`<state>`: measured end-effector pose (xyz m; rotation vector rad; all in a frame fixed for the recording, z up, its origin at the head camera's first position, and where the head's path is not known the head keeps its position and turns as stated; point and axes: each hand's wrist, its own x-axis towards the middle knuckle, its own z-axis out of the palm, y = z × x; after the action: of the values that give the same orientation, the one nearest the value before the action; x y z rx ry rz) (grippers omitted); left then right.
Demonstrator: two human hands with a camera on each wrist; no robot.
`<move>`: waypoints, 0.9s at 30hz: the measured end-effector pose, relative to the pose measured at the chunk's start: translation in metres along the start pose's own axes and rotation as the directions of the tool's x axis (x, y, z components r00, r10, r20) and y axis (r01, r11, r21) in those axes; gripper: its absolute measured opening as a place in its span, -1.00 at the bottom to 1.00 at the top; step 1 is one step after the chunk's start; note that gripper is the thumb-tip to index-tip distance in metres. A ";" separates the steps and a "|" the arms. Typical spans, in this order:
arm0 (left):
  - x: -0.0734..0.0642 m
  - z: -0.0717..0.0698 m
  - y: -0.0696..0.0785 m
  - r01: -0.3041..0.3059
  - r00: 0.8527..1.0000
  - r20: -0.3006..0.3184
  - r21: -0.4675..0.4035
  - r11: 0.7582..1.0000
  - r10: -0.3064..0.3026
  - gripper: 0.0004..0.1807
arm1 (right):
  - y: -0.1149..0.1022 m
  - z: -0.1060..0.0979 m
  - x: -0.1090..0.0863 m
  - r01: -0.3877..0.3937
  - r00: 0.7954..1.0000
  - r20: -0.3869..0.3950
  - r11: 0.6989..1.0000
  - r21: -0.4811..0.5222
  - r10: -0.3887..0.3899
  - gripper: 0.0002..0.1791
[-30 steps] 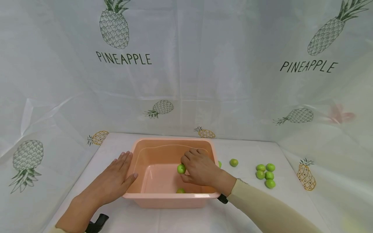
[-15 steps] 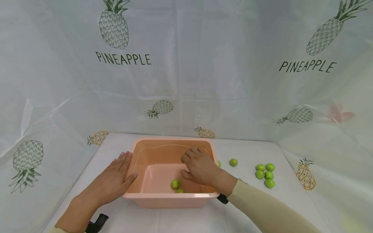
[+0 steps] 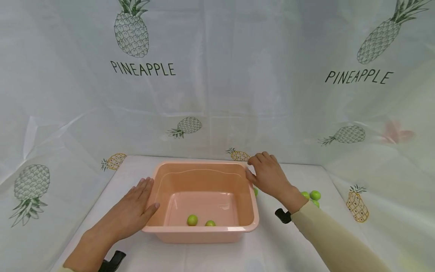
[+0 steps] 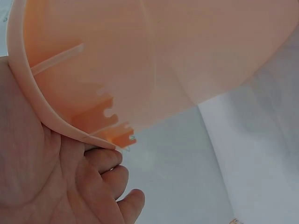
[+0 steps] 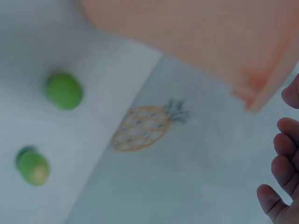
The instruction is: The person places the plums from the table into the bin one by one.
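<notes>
On the white desk (image 3: 129, 257), a peach-pink basin (image 3: 200, 229), upright, with two green fruits (image 3: 192, 220) near the front wall of its floor, a little apart, the right one partly hidden by the near rim. Against the basin's left side, the left hand (image 3: 132, 211), straight-fingered along the rim, thumb over the edge, no clenched grip visible. By the right rim, the right hand (image 3: 270, 173), with fingers loosely bent, thumb parted from them, nothing held, and, in the right wrist view, a gap from the basin's edge. Outside, one stray fruit (image 3: 255, 192) just beside the right wall, and farther right a cluster (image 3: 315, 195), partly behind the right wrist. Likeliest mishap, in judgement: a brush of the right hand or sleeve against the stray fruit or cluster, and so a roll across the smooth desk. Also possible: a slide or tilt of the probably light basin from too hard a push at the left, or a collision between the two inner fruits from any jolt. As for materials, thin, semi-glossy plastic with rounded corners, a flared lip, and a rib (image 4: 58, 58) and notched tabs (image 4: 93, 116) under the rim; smooth, near-round fruit skins, bright green; behind everything, a creased, faintly shiny backdrop (image 3: 217, 90) with printed pineapples.
</notes>
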<state>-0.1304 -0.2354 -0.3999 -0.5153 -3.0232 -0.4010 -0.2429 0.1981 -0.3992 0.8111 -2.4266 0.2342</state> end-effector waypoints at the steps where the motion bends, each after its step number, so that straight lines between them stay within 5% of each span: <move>1: 0.000 0.000 0.000 0.003 1.000 0.003 -0.001 1.000 -0.003 -0.11 | 0.006 0.002 -0.004 -0.028 0.999 0.017 1.000 -0.004 0.029 -0.78; 9: 0.000 0.001 0.000 0.004 1.000 0.003 -0.002 1.000 -0.004 -0.11 | 0.032 0.028 -0.037 -0.147 0.979 0.135 0.988 -0.053 0.153 -0.67; 16: 0.000 0.001 -0.001 -0.008 1.000 -0.004 -0.002 1.000 0.008 -0.12 | 0.034 0.059 -0.064 -0.124 0.959 0.239 0.984 -0.129 0.152 -0.50; 27: 0.000 -0.001 -0.001 -0.009 1.000 0.003 -0.004 1.000 0.009 -0.11 | 0.032 0.087 -0.085 -0.084 0.953 0.274 0.981 -0.174 0.131 -0.50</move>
<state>-0.1305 -0.2369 -0.3997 -0.5306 -3.0220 -0.4067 -0.2465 0.2372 -0.5185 0.6791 -2.7213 -0.0426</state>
